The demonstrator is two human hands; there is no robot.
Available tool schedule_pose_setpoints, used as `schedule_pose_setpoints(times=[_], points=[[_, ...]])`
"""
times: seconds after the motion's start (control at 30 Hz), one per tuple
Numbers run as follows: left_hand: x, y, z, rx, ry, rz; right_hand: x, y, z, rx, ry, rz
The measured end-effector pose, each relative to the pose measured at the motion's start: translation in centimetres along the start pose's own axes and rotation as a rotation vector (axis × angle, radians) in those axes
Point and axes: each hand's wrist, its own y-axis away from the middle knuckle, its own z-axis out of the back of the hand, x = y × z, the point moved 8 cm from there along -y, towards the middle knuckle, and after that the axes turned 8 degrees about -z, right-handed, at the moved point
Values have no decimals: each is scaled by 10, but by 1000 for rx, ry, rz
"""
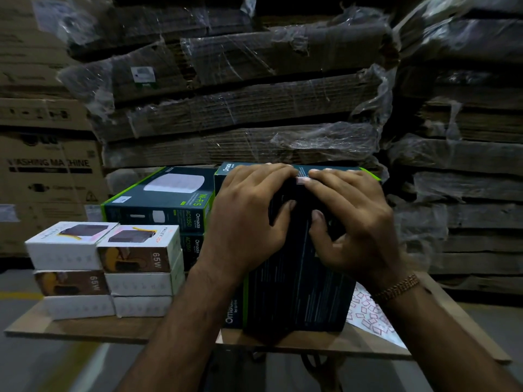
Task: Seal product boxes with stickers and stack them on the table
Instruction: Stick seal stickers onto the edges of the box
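Both hands grip the dark Omada box (294, 278) standing on the table (85, 326) at 6 o'clock: left hand (249, 219) and right hand (348, 222) curl over its top edge, fingertips pressing a small sticker (302, 180). Uneven pressure could crease the sticker or tip the box toward the Omada stack (158, 205) at 10 o'clock.

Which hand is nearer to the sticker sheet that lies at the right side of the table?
Right. The right hand holds the dark box above and just left of the sticker sheet; the left hand grips the box's far side.
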Motion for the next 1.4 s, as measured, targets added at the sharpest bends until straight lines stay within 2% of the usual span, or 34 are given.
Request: schedule_pose_setpoints(times=[0.27,0.57,0.87,1.23,1.4], points=[[-1,1,1,0,1,25,-2,4,-2,12,33,56],[2,2,2,-20,50,54,-2,2,-6,23,40,18],[-5,0,3,-28,9,-43,-3,4,-8,25,25,20],[-1,-1,0,13,-7,44,-4,3,-7,28,22,21],[-7,-1,5,-5,8,17,-3,7,-6,15,4,27]])
